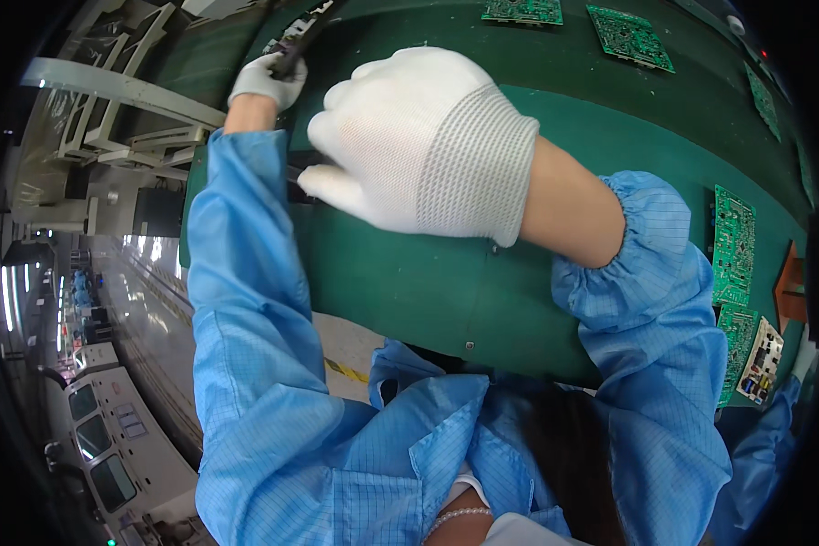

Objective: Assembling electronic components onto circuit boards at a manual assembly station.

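One broad, smooth green tabletop (428, 291), largest in view; it runs into a darker green surface on the far side. Next, an off-white machine with dark windows (109, 446), lower left, well apart from the work. Right hand (387, 141), in a white knitted glove with a grey cuff, hangs over the tabletop; fingers curled, thumb apart from them; underside hidden, so cannot tell whether anything is gripped. Left hand (271, 80), same white glove, reaches to the far left; clamped on the near end of a narrow dark strip-like piece with pale and metallic parts (302, 36), the piece in work.

Green rectangular circuit boards, at least five, lie along the far and right sides, e.g. one at the far side (630, 38) and one at right (733, 246); a pale board crowded with components (761, 361) sits just beside the lowest.

Progress (judgement): handling of the strip-like piece under way, setting down not yet done; the boards named lie apart from both hands; whether they are finished or waiting, cannot tell. Smallest item: one round metal fastener (470, 346), near edge.
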`<control>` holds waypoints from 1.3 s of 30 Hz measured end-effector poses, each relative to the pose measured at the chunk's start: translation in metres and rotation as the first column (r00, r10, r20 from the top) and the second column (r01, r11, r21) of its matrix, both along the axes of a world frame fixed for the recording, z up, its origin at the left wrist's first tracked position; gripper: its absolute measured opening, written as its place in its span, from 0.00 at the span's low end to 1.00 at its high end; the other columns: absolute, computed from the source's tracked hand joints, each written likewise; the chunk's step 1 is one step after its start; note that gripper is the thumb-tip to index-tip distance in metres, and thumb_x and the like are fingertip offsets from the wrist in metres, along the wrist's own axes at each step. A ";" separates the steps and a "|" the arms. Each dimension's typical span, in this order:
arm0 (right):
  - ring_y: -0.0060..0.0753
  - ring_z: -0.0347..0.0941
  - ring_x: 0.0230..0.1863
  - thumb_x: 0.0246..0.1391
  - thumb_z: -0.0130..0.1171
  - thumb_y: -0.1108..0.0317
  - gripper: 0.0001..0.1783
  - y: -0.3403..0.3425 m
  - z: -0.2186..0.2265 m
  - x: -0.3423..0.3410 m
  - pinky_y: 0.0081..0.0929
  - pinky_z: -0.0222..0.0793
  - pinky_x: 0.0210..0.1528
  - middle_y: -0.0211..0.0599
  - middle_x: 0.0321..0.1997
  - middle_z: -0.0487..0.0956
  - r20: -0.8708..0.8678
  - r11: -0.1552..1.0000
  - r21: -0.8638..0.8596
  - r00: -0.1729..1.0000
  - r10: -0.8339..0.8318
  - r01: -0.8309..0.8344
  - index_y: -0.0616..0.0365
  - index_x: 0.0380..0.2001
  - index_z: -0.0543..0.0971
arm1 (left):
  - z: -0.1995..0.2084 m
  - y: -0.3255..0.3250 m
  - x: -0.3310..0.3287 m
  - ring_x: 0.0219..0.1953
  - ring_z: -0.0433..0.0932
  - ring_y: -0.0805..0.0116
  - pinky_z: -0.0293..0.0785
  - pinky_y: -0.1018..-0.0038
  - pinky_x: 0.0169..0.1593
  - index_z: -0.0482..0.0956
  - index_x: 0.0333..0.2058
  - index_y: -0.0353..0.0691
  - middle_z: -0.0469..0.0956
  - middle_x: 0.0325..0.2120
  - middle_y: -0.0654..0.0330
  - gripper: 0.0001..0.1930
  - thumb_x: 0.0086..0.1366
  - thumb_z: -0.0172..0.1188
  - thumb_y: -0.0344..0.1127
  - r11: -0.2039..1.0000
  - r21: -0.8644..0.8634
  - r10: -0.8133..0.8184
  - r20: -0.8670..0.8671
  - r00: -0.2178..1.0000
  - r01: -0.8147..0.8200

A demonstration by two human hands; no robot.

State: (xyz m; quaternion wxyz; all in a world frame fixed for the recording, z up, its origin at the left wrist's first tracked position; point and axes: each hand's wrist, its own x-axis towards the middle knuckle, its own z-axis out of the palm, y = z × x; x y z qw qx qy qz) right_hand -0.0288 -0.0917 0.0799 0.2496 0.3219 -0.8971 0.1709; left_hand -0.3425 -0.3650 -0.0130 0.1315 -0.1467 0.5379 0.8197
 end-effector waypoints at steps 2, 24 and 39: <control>0.42 0.85 0.31 0.64 0.52 0.53 0.22 -0.005 0.011 0.004 0.39 0.82 0.34 0.41 0.28 0.86 0.046 0.999 0.026 0.998 0.036 -0.037 0.55 0.29 0.88 | 0.053 -0.026 0.044 0.36 0.80 0.50 0.82 0.60 0.38 0.77 0.43 0.30 0.80 0.34 0.49 0.08 0.71 0.50 0.27 0.948 0.196 0.214 0.193 0.958 -0.251; 0.47 0.77 0.26 0.56 0.64 0.55 0.17 0.001 0.025 0.013 0.41 0.72 0.31 0.40 0.21 0.76 -0.105 0.983 -0.107 0.985 0.139 -0.151 0.55 0.21 0.82 | 0.052 -0.240 0.318 0.45 0.84 0.64 0.81 0.70 0.52 0.73 0.60 0.26 0.83 0.46 0.52 0.26 0.66 0.61 0.35 0.869 -0.494 -0.051 -0.044 0.998 0.023; 0.48 0.77 0.27 0.57 0.64 0.55 0.17 -0.003 0.028 0.011 0.40 0.73 0.32 0.40 0.22 0.78 -0.028 0.990 -0.081 0.993 0.116 -0.118 0.56 0.23 0.84 | -0.011 -0.268 0.290 0.45 0.82 0.71 0.75 0.77 0.52 0.84 0.50 0.25 0.86 0.44 0.52 0.24 0.66 0.70 0.43 0.311 -0.824 0.122 -0.460 0.880 -0.473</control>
